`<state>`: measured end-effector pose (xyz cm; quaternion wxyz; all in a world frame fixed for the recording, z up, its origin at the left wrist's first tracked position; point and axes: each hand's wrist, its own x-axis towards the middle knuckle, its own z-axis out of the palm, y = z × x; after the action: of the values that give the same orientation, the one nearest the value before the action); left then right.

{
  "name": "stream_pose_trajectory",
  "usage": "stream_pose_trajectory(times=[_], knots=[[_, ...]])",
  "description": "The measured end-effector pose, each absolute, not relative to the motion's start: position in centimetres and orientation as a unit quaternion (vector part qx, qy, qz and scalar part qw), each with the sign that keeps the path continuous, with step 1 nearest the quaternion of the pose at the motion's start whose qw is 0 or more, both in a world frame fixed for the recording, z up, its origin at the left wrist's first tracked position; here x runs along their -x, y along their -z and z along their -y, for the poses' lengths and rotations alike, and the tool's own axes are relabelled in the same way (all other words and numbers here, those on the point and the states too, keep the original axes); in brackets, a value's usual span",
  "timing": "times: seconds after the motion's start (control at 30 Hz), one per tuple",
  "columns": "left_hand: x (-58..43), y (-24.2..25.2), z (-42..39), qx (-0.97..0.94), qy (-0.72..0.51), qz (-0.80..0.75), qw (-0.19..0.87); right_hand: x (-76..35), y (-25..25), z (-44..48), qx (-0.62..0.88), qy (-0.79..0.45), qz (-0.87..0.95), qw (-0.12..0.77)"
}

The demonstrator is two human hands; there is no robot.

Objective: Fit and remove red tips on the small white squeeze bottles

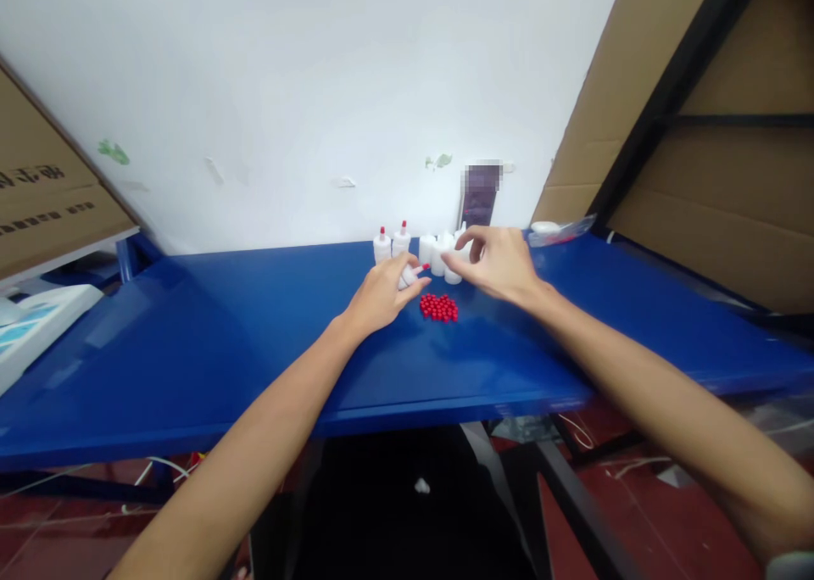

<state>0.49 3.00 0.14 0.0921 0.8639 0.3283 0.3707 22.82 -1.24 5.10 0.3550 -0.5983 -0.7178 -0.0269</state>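
In my left hand (380, 296), which is closed, a small white squeeze bottle (407, 278) lies tilted, its red-tipped nozzle pointing right. Thumb and index finger of my right hand (499, 262) curve apart beside a group of white bottles (438, 256). Whether the right fingers touch one of them I cannot tell, as the hand hides part of the group. Just behind my left hand stand two upright white bottles (382, 245) with red tips. A pile of small red caps (438, 308) lies on the blue table (254, 334), in front of and between both hands.
A phone (480, 197) leans against the white wall behind the bottles. At the back right lies a clear plastic bag (563, 231) with something white. A white tray-like object (44, 321) sits at the left edge. Cardboard (51, 156) flanks both sides.
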Motion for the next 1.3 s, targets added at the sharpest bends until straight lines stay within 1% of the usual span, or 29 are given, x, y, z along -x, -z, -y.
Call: stream_pose_trajectory(times=[0.07,0.13,0.23,0.3,0.37,0.47,0.57,0.63,0.73,0.87,1.03,1.3], knots=[[-0.6,-0.2,-2.9,-0.868,-0.372,-0.315,0.092,-22.2,-4.9,1.7,0.559,-0.001,0.752,0.349],[-0.7,-0.4,-2.7,-0.876,-0.368,-0.298,0.097,-21.9,-4.6,1.8,0.496,-0.031,0.81,0.312],[-0.9,-0.7,-2.4,-0.889,-0.353,-0.274,0.105,-21.6,-4.1,1.6,0.418,-0.046,0.869,0.262],[-1.1,-0.9,-2.3,-0.895,-0.347,-0.265,0.095,-21.6,-3.9,1.4,0.395,-0.046,0.88,0.26],[-1.1,-1.0,-2.4,-0.901,-0.34,-0.263,0.058,-21.6,-4.0,1.3,0.38,-0.064,0.882,0.27],[-0.8,-1.0,-2.8,-0.909,-0.308,-0.279,-0.016,-22.2,-4.3,1.1,0.399,-0.11,0.859,0.3],[0.1,-0.8,-3.4,-0.907,-0.298,-0.295,-0.03,-23.1,-4.5,0.9,0.423,-0.133,0.842,0.309],[0.6,-0.6,-3.7,-0.9,-0.313,-0.304,-0.004,-23.8,-4.5,0.7,0.424,-0.128,0.85,0.283],[0.9,-0.2,-4.0,-0.894,-0.316,-0.316,0.033,-24.3,-4.3,0.5,0.451,-0.104,0.861,0.211],[0.7,0.0,-4.1,-0.897,-0.303,-0.317,0.048,-24.5,-3.9,-0.1,0.465,-0.069,0.873,0.131],[0.5,0.0,-4.1,-0.892,-0.31,-0.324,0.056,-24.4,-3.3,-0.9,0.459,-0.043,0.882,0.1],[0.5,0.3,-4.3,-0.889,-0.311,-0.331,0.05,-24.2,-2.6,-1.2,0.433,-0.045,0.896,0.092]])
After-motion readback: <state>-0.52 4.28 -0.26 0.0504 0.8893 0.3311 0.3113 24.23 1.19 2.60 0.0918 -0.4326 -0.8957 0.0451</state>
